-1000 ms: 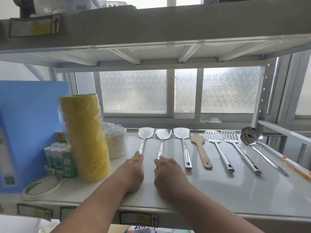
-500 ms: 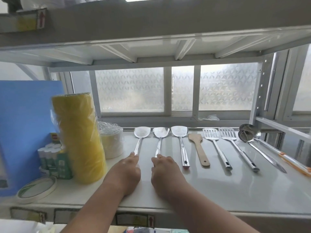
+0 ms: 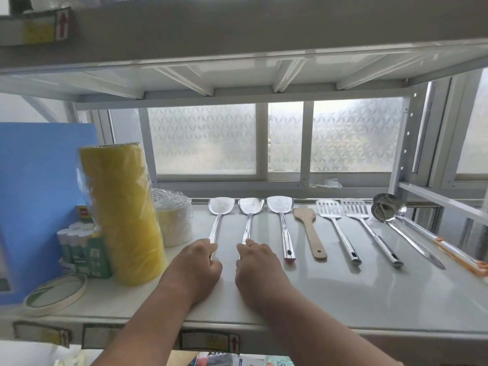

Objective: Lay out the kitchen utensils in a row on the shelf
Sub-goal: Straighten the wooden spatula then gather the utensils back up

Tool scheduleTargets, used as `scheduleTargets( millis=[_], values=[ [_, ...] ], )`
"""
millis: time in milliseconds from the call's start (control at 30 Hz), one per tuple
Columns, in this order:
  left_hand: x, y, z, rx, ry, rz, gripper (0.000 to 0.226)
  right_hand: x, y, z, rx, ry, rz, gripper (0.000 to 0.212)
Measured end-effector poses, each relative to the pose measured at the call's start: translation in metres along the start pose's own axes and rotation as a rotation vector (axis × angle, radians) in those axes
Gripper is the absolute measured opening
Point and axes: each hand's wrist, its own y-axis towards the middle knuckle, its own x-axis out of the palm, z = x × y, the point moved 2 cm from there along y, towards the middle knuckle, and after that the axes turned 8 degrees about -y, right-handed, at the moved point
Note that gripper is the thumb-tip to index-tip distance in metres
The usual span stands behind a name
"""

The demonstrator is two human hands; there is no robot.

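Observation:
Several utensils lie in a row on the white shelf point(image 3: 343, 299), handles toward me: three steel spatulas, a wooden spatula point(image 3: 311, 235), two slotted turners point(image 3: 330, 210) point(image 3: 355, 212) and two ladles point(image 3: 384, 213) point(image 3: 390, 200) at the right. My left hand point(image 3: 196, 265) curls over the handle end of the leftmost steel spatula point(image 3: 221, 206). My right hand point(image 3: 257, 269) curls over the handle end of the second steel spatula point(image 3: 250, 206). The third steel spatula point(image 3: 280, 204) lies free beside it. Both handle ends are hidden under my fingers.
Left of the row stand a white roll point(image 3: 175, 223), a tall yellow stack of tape rolls point(image 3: 124, 215), glue sticks point(image 3: 79, 247), a blue board point(image 3: 39, 194) and a flat tape ring point(image 3: 56, 294). Another shelf point(image 3: 237, 35) hangs close overhead. Frosted windows close the back.
My hands stay on the same two spatula handles. The view has shifted slightly, and the row of utensils looks unchanged.

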Motion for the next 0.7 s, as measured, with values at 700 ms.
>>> scheduleTargets(
  millis=[700],
  values=[
    [-0.015,-0.012,0.012,-0.015,-0.158,0.073,0.030,-0.013,-0.012,0.001,0.109,0.287,0.030,0.030]
  ],
)
